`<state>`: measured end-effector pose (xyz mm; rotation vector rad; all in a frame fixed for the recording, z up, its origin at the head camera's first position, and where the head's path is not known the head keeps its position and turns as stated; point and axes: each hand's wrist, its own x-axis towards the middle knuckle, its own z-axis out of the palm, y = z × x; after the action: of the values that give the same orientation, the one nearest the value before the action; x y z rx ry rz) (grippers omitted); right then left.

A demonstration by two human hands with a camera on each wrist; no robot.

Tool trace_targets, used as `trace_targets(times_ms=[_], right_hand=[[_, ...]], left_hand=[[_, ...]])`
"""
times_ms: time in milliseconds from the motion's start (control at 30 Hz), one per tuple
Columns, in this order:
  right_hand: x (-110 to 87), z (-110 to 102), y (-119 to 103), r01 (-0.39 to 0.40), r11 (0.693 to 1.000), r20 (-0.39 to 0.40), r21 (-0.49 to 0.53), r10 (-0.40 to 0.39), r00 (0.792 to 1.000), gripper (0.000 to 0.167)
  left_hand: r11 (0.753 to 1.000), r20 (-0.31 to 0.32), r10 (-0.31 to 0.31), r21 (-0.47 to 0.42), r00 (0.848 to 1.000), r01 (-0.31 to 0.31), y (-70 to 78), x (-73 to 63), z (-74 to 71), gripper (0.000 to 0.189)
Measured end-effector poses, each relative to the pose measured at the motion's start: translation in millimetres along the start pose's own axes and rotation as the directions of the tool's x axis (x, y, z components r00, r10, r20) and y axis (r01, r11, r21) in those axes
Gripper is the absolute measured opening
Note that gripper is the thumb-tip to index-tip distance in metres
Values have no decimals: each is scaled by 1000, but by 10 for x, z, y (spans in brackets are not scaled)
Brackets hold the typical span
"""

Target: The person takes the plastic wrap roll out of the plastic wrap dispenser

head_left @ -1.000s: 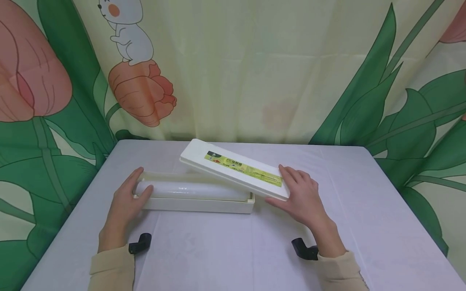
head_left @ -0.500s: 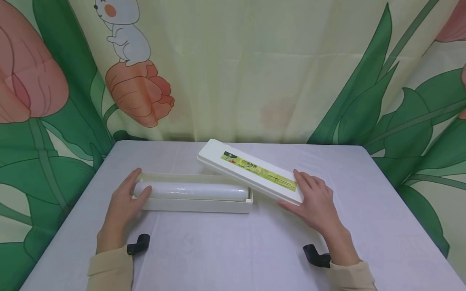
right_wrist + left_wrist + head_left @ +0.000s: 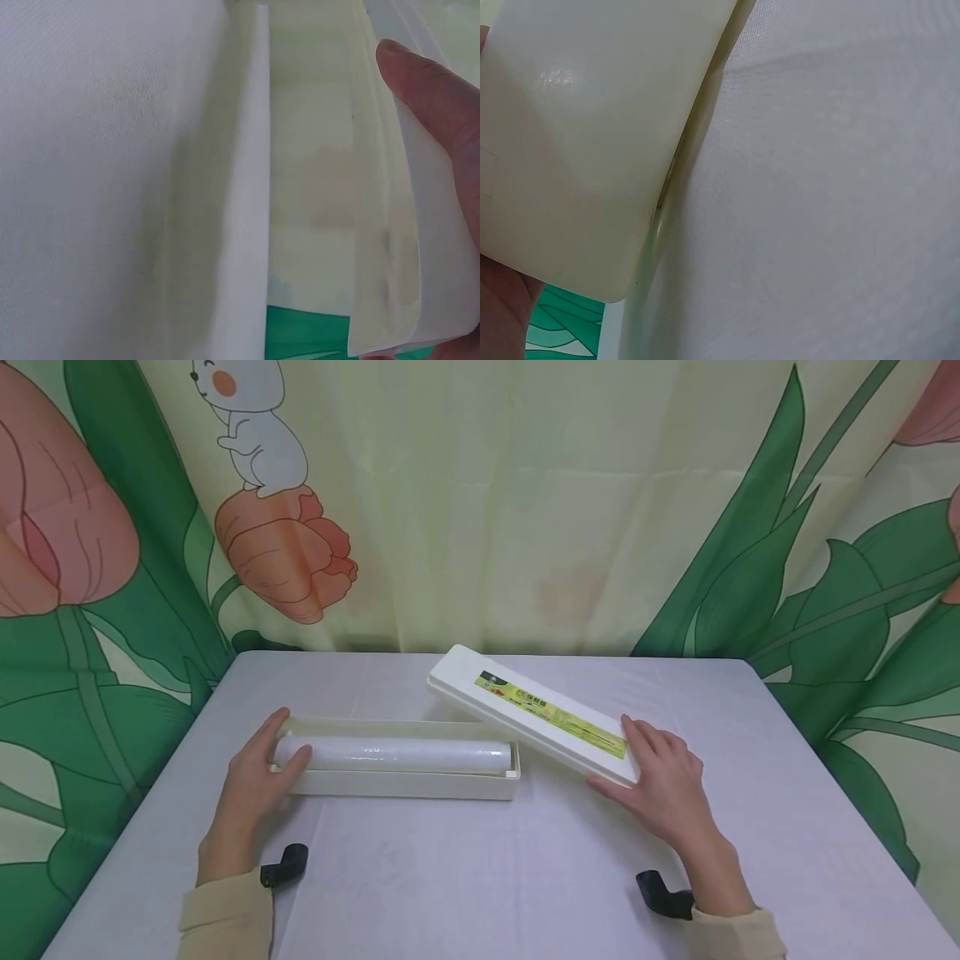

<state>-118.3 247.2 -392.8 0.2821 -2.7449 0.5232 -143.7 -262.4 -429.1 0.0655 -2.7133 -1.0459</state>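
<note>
Across the white tablecloth [image 3: 465,877], as seen from the head, a pale box [image 3: 405,783] sat left of centre, a glossy white roll [image 3: 397,753] lying lengthwise inside it. The person's left hand [image 3: 255,768] gripped the box's left end, fingers at the far side and thumb reaching over the near side, spread about the box's width. The right hand [image 3: 667,781] held the right end of a white lid [image 3: 517,714], thumb and fingers on opposite long edges. The lid slanted past the box's right rear corner, its yellow-green label [image 3: 555,717] facing up; whether the two touched could not be told. Behind hung a flower-patterned curtain [image 3: 480,527].

From the left wrist, the box's smooth outer surface filled the left side, parts of the hand showing at its edge.

From the right wrist, the thumb lay against the lid; the other fingers were mostly hidden.
</note>
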Motion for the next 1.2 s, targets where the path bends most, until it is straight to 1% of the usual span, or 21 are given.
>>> trace_targets(times_ms=[400,667,933,1100,1200], right_hand=[[-97,-17,132,-79,996,31,-37,81,996,97],[-157,-24,220,-121,991,39,-60,124,992,99],[-213,-39,296,-148,986,44,-78,152,987,101],[-236,-53,334,-145,985,30,-93,148,988,98],[-250,-58,345,-155,983,33,-101,159,987,98]], left_hand=[[1000,16,-15,-7,1000,15,-8,0,-12,75],[1000,21,-6,-14,1000,7,-8,-1,-13,76],[999,30,-31,-9,999,32,5,-6,-23,77],[999,37,-41,-4,998,41,6,-5,-25,77],[999,42,-46,-3,998,46,8,-5,-26,77]])
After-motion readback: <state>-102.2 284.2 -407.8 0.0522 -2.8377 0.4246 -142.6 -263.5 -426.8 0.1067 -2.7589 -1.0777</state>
